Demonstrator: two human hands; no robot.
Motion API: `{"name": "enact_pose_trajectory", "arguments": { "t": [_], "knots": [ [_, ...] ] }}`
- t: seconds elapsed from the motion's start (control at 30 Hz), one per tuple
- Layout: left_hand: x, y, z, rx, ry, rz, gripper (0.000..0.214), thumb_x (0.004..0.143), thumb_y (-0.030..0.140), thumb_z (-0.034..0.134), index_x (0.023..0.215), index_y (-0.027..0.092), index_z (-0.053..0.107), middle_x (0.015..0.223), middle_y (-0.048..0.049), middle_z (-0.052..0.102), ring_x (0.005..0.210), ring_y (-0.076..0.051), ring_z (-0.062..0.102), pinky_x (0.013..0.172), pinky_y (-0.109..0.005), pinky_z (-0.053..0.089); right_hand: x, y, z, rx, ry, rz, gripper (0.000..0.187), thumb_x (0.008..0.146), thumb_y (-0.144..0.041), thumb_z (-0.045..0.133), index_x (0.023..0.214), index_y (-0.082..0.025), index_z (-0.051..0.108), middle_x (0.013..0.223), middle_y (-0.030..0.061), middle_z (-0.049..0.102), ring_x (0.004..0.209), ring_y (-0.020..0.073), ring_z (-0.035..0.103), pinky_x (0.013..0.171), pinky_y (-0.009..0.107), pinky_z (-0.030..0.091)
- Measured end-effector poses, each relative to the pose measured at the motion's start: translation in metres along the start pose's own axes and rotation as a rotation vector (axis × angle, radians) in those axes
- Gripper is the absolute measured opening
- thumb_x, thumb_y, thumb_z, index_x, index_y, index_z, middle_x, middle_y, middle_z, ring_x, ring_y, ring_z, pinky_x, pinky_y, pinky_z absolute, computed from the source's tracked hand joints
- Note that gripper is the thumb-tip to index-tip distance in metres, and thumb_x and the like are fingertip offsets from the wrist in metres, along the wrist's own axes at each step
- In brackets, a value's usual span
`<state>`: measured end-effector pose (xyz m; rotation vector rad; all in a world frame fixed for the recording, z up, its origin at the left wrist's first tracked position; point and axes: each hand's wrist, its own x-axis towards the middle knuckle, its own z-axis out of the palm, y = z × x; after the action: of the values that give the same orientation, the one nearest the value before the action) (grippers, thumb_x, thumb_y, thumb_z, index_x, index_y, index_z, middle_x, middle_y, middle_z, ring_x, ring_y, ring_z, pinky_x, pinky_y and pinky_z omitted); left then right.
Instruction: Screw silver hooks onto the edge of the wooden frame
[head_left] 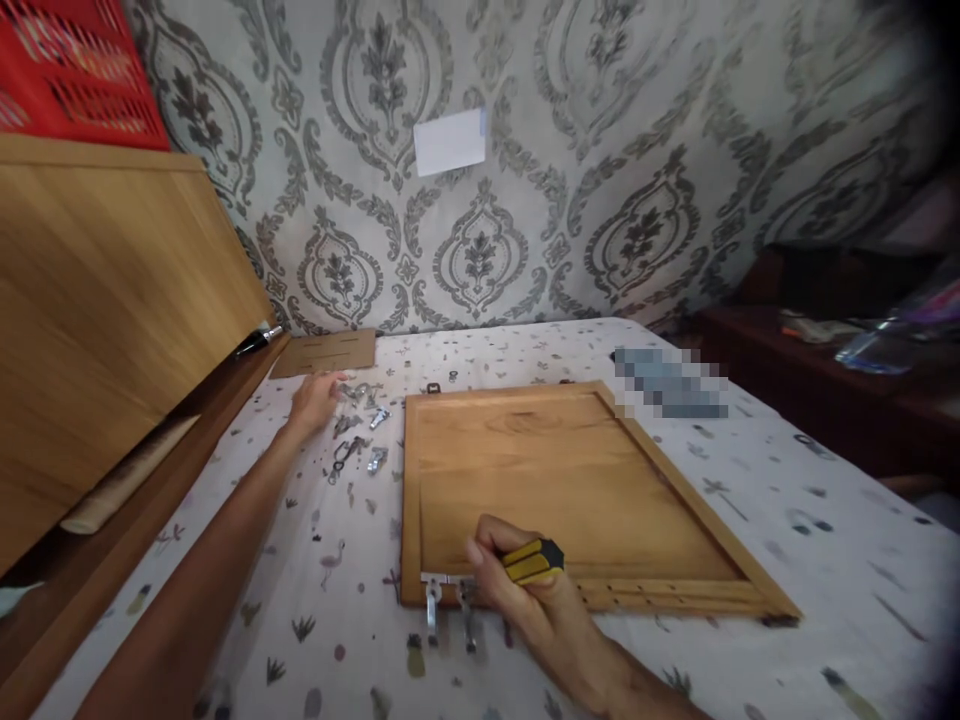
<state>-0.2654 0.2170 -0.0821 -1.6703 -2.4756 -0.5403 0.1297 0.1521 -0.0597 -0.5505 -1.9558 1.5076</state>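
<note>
My right hand (536,610) is closed around a screwdriver with a yellow-and-black handle (534,562). It rests over the near edge of a framed wooden panel (540,480), which lies flat. Two metal latches (433,610) sit side by side at the panel's near left edge, their arms hanging past it; the screwdriver's tip is hidden by my fingers. My left hand (315,402) reaches to the far left, fingers stretched to a loose group of metal latch parts (360,393). More silver pieces (377,460) lie between that hand and the panel.
Under everything is a patterned white cloth (337,640). A wooden cabinet (112,330) stands at left, with a red basket (75,75) on top. Brown cardboard (326,352) lies at the back left. A blurred-out object (667,382) lies right of the panel.
</note>
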Motion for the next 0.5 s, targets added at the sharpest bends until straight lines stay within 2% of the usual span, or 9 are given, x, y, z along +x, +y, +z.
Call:
{"name": "enact_pose_trajectory", "arguments": {
  "t": [0.2,0.33,0.5],
  "knots": [
    [0.004,0.004,-0.006,0.022,-0.071,0.026,0.034,0.099,0.037,0.063,0.127,0.019,0.062,0.130,-0.0106,0.063,0.112,-0.024,0.065,0.095,-0.045,0.058,0.000,0.002,0.001,-0.006,-0.007,0.011,0.047,0.102,-0.054,0.038,0.067,-0.024,0.032,0.061,-0.0059,0.028,0.056,0.0112,0.032,0.053,0.027,0.030],
    [0.004,-0.004,-0.012,-0.029,-0.103,-0.011,0.033,0.099,0.037,0.064,0.127,0.019,0.062,0.130,-0.0104,0.063,0.112,-0.024,0.065,0.094,-0.045,0.058,-0.001,0.003,0.001,-0.014,-0.002,0.007,0.045,0.102,-0.051,0.039,0.067,-0.024,0.032,0.061,-0.0060,0.027,0.056,0.0109,0.030,0.053,0.027,0.029],
    [0.000,-0.015,-0.007,-0.177,-0.143,-0.085,0.036,0.098,0.037,0.064,0.128,0.017,0.061,0.129,-0.0107,0.063,0.110,-0.025,0.065,0.092,-0.045,0.059,-0.001,0.000,0.001,-0.020,0.001,-0.008,0.044,0.102,-0.050,0.039,0.067,-0.024,0.033,0.060,-0.0059,0.028,0.055,0.0109,0.031,0.052,0.027,0.029]
  ]
}}
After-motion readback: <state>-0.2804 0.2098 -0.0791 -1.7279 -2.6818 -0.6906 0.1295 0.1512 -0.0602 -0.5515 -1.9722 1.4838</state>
